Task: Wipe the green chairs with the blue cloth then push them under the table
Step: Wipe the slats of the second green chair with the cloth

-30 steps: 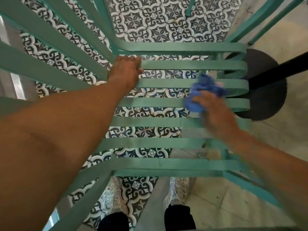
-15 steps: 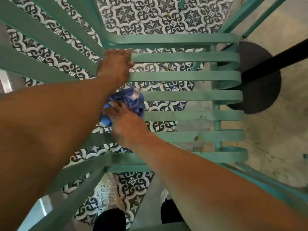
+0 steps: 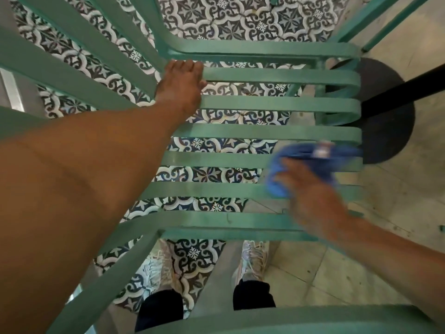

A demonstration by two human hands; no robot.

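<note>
A: Where is the blue cloth (image 3: pixel 310 165) relative to the green chair (image 3: pixel 265 133)?

B: It lies bunched on the chair's seat slats, toward the seat's right edge, about midway between the front and back of the seat. It is blurred, so its folds cannot be made out.

A: And the right hand (image 3: pixel 315 201)?

B: It sits on the near side of the cloth, fingers curled over it and pressing it against the slats. The hand is closed around the cloth rather than spread flat. It is blurred too.

A: The left hand (image 3: pixel 180 88)?

B: It rests at the seat's back left corner, where the seat slats meet the backrest bars. The fingers are bent over a slat there; how tightly they grip cannot be told from above. The left forearm runs from that corner down across the left side of the chair.

A: What surrounds the chair?

B: Patterned floor tiles (image 3: pixel 240 18) show through the slats and beyond the seat's back. A dark round table base (image 3: pixel 390 131) lies just beyond the seat's right edge, with a black post (image 3: pixel 404 90) rising from it. The person's pale shoes (image 3: pixel 252 261) stand on the floor below the seat's front edge.
</note>
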